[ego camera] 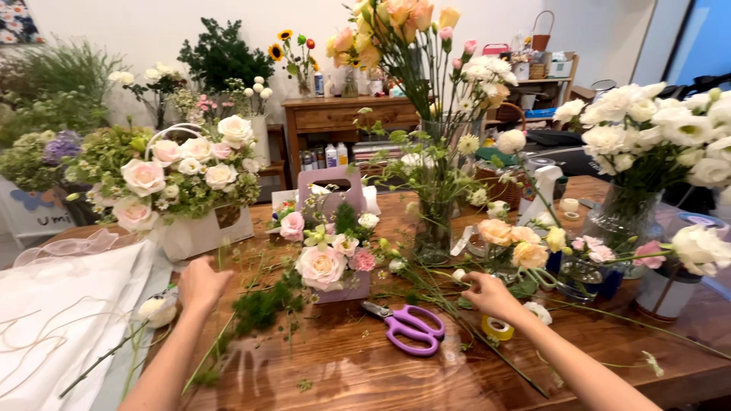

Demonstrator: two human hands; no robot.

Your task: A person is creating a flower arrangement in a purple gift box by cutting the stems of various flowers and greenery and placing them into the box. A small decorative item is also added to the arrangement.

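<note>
Now left hand (199,283) on greenery (263,308); right hand (489,295) fingering stems (434,288).

Mauve handled box-bag (333,190) at table (343,365) centre, packed with blooms. White handled box-bag (205,232) farther left, also flower-filled. White sign with blue lettering (34,213) at far left on the floor. Small labelled bottles (326,156) under the wooden sideboard (335,114) at back. Cardboard box (560,67) on the far shelf.
</note>
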